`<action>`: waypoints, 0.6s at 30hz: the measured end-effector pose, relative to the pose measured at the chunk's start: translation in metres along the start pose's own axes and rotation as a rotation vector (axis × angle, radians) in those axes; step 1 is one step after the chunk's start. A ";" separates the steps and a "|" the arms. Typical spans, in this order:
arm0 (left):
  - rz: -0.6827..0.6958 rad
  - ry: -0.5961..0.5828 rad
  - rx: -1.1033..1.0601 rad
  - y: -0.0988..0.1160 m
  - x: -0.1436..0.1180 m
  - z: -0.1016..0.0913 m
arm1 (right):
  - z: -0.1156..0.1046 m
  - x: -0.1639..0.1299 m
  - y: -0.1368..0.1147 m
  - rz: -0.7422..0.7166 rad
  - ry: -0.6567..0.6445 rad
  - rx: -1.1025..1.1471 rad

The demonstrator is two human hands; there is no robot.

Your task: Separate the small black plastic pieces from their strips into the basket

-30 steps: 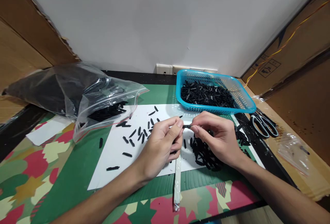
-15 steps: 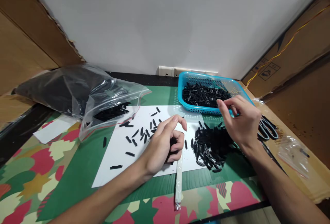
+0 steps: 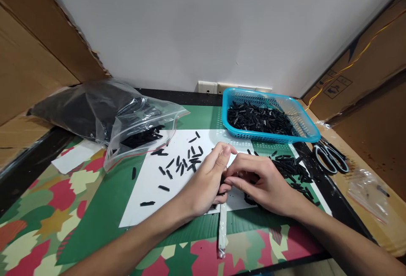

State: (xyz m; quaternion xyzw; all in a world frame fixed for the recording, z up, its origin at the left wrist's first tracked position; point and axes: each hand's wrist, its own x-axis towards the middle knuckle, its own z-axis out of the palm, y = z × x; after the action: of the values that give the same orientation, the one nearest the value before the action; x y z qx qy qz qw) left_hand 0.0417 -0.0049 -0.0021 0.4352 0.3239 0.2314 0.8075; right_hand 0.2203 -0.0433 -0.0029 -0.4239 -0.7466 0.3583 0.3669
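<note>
My left hand is curled over the white paper sheet, its fingers closed round small black strips, mostly hidden in the palm. Against its fingertips, my right hand is closed in a pinch; whatever lies between thumb and forefinger is too small to make out. Loose black strips lie scattered on the paper to the left. A denser pile of the same strips shows behind and beside my right hand, partly covered by it. Below my hands, a narrow white stick in clear wrap points towards me.
A blue perforated basket of black strips stands at the back right. An open zip bag of dark pieces lies at the left. Scissors and a small clear bag are on the right. Cardboard flanks the table.
My right hand has come left and down from in front of the basket to meet my left hand. My left hand stays closed over the paper. The view has shifted slightly.
</note>
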 end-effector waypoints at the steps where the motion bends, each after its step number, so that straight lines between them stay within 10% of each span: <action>1: 0.003 -0.005 0.006 0.000 0.000 0.000 | 0.000 0.000 0.000 0.010 -0.011 -0.006; 11: 0.002 0.018 0.077 -0.006 -0.003 0.000 | 0.006 0.003 -0.005 0.102 -0.007 0.043; 18: 0.085 0.064 0.009 0.005 0.000 -0.001 | 0.000 0.002 -0.001 0.159 0.221 0.287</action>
State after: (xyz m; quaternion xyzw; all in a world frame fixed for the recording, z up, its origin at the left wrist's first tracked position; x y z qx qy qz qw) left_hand 0.0404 -0.0011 0.0018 0.4445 0.3318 0.2778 0.7843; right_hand 0.2191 -0.0419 -0.0011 -0.4615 -0.6071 0.4402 0.4740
